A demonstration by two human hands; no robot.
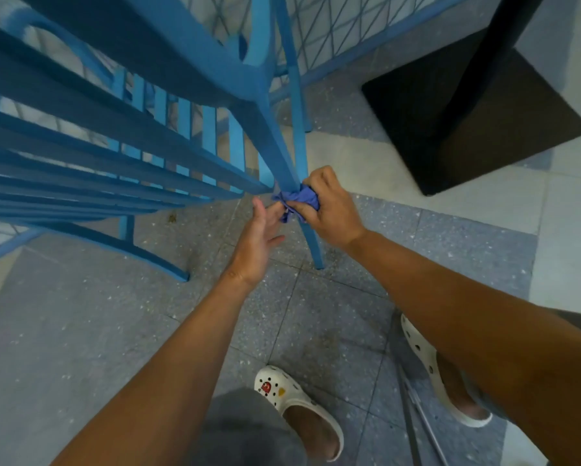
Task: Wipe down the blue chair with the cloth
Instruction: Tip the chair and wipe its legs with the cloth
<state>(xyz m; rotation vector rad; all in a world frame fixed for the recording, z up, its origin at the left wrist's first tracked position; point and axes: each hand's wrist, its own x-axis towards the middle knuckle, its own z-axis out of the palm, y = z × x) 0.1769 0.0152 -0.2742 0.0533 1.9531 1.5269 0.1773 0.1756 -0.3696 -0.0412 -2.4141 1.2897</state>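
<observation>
The blue chair [195,82] stands on the tiled floor [80,331], seen steeply from above, its slatted part at left and one slim leg [311,237] running down to the floor between the two hands; the right hand [329,210] is curled round the bunched cloth [297,200] and presses it against that leg just below the frame corner; the left hand [257,243] is spread, fingers nearly straight, holding nothing; its fingertips reach toward the hanging tail of the cloth, and contact cannot be confirmed.

Risk, as judged: the cloth is wadded, so only a small face meets the leg, and a downward stroke may leave the far side unwiped; a loose tail may snag at the joint; the chair is not braced by either hand, so firm pressure may slide or tip it; the black pedestal base [467,122] stands near, and a shifted chair may strike it.
</observation>
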